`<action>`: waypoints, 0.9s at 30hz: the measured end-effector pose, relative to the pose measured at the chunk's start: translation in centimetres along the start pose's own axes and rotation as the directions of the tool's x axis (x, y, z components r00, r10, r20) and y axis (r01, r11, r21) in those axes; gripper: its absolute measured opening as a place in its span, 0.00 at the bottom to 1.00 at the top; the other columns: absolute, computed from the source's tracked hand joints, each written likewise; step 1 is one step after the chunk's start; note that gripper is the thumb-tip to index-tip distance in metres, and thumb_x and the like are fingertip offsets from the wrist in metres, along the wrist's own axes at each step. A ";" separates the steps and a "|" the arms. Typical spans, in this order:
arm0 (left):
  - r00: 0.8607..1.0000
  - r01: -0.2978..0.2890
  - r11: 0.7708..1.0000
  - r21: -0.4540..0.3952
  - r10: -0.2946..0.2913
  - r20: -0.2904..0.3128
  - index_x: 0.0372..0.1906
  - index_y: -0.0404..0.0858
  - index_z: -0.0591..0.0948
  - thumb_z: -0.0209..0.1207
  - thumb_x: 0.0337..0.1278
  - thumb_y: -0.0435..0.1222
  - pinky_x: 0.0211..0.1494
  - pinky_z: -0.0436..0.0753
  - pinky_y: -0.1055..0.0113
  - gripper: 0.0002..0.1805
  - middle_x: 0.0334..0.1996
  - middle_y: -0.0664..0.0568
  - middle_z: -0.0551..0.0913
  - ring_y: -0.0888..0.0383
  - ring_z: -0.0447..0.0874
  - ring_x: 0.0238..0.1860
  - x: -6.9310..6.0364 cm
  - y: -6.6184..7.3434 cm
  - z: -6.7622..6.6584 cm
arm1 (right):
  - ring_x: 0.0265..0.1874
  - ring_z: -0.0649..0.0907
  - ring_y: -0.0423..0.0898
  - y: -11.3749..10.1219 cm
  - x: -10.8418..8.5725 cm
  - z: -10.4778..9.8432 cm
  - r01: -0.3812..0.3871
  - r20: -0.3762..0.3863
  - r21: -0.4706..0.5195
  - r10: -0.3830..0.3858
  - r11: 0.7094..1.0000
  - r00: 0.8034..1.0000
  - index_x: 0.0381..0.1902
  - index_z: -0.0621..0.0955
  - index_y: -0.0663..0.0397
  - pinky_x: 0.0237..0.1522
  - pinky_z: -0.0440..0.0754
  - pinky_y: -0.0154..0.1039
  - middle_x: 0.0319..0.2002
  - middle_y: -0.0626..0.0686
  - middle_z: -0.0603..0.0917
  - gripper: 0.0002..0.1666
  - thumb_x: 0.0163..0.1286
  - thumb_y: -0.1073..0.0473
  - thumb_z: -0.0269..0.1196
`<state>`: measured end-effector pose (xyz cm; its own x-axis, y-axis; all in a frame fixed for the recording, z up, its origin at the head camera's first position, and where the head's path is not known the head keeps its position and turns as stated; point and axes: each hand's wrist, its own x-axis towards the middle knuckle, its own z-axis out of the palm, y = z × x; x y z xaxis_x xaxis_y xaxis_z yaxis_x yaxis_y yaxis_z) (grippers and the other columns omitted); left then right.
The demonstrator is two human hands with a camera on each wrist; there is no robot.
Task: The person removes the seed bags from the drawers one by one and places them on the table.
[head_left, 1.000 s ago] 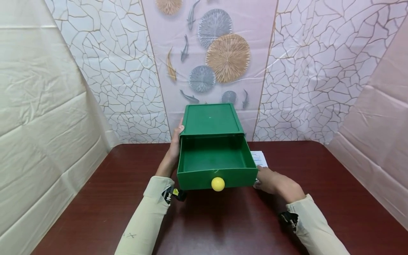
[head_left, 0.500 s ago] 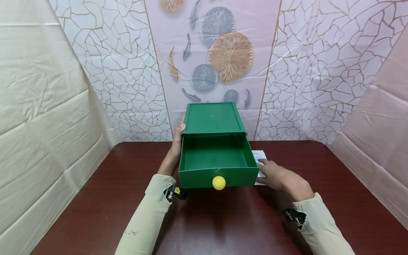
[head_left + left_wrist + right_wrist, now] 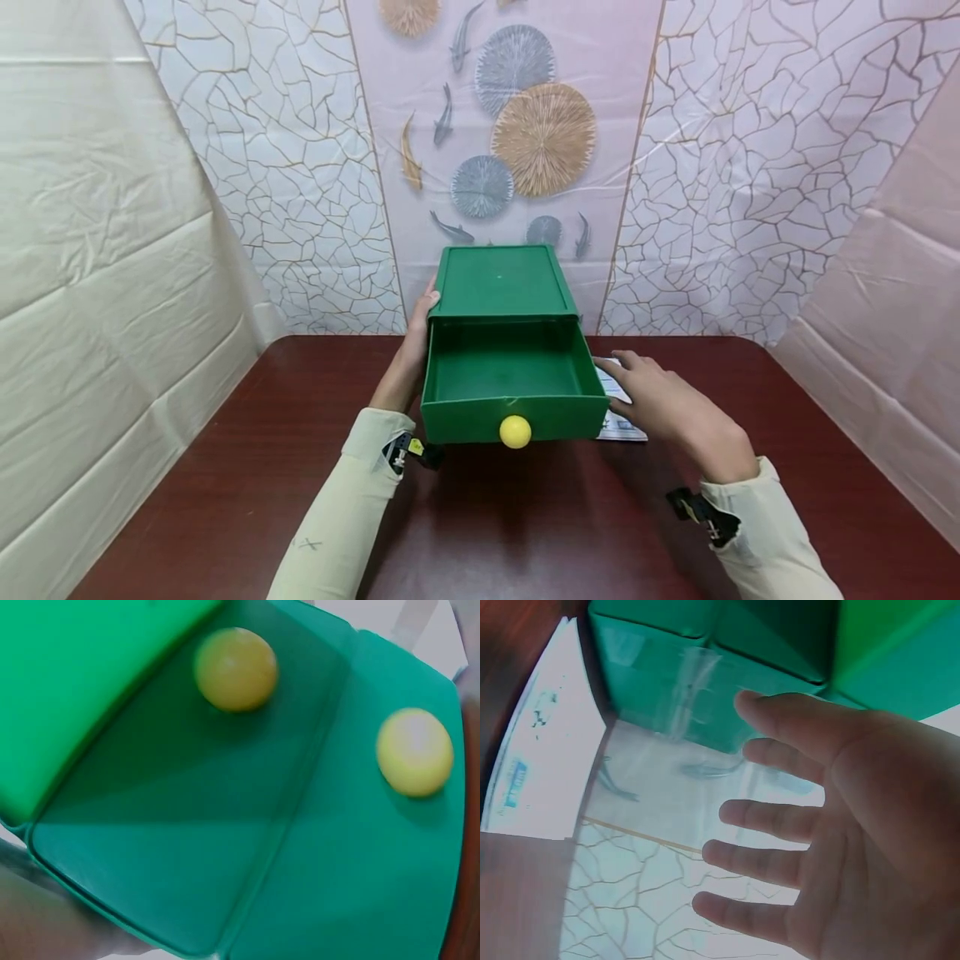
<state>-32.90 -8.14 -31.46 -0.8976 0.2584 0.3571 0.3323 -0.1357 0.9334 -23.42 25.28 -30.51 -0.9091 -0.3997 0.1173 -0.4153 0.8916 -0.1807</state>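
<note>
Green drawer box [image 3: 510, 358] partly hides printed papers [image 3: 621, 427] near the right fingers [image 3: 769, 817].

A reddish table [image 3: 262, 467] bears a green cabinet [image 3: 501, 283] against the left hand [image 3: 414, 337], printed papers [image 3: 621, 427] near the right hand [image 3: 671, 408].

- The green cabinet [image 3: 498, 287] is looking like smooth plastic to me, its top showing only a soft sheen.
- Its drawer [image 3: 459, 423] is matching it, smooth and plastic.
- The yellow knob [image 3: 515, 432] is gleaming like glossy plastic.
- The papers [image 3: 547, 735] are looking smooth.
- The worktop [image 3: 225, 467] is appearing as polished wood, reflecting light.
- The side drape [image 3: 97, 258] is showing creased cloth.
- The sleeves [image 3: 330, 508] are looking like matt, wrinkled fabric.
</note>
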 end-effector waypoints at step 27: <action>0.984 0.175 0.982 -0.067 -0.176 -0.010 0.85 0.69 0.36 0.45 0.74 0.53 0.77 0.55 0.34 0.44 0.87 0.56 0.33 0.44 0.40 0.84 0.4 1.3 -0.3 | 0.57 0.82 0.63 -5.6 -3.6 -5.6 0.151 -0.478 -0.092 -0.176 0.984 0.860 0.67 0.82 0.53 0.54 0.79 0.66 0.60 0.59 0.82 0.25 0.73 0.62 0.68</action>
<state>-32.91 -8.46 -30.09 -0.9450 0.2686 0.1864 0.1494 -0.1521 0.9770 -17.67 22.88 -24.45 -0.6936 -0.3993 0.5996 -0.5427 0.8369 -0.0704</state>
